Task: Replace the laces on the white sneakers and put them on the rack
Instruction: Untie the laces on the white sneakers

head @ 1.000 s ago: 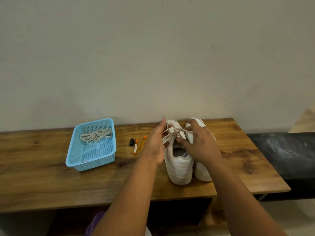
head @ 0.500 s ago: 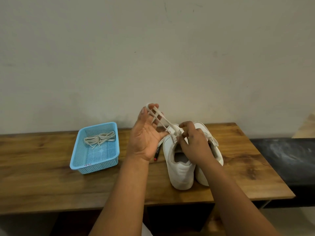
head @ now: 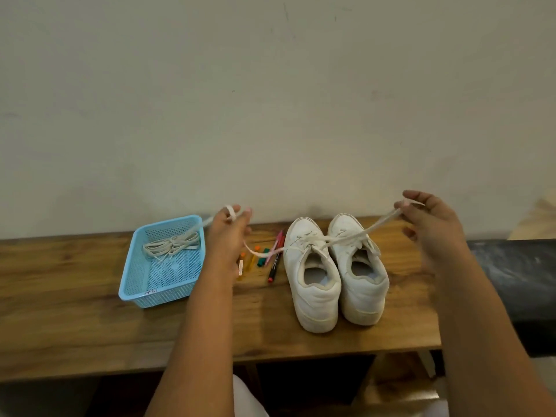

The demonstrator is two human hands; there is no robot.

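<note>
The wooden bench (head: 75, 326) carries everything in view; no rack that I can identify shows. The white sneakers (head: 334, 272) stand side by side right of centre, heels near me, toes toward the far wall. To the left sits the blue basket (head: 132, 284), holding a bundle of spare laces (head: 171, 246). Between basket and sneakers lie several markers (head: 272, 260).

My left hand (head: 225, 236) grasps one end of the old lace (head: 352, 234), which is looped round its fingers above the basket's far right corner. My right hand (head: 433, 221) pinches the other end, raised to the right of the sneakers. The lace runs from both hands down to the top eyelets of the left sneaker (head: 313, 278), where it remains threaded.

Judgement: the knot is undone and unthreading is the step in hand. I should let one end go and draw the lace out row by row, steadying the sneaker so it does not tip or drag into the markers. Pulling both ends outward only tightens the rows.
</note>
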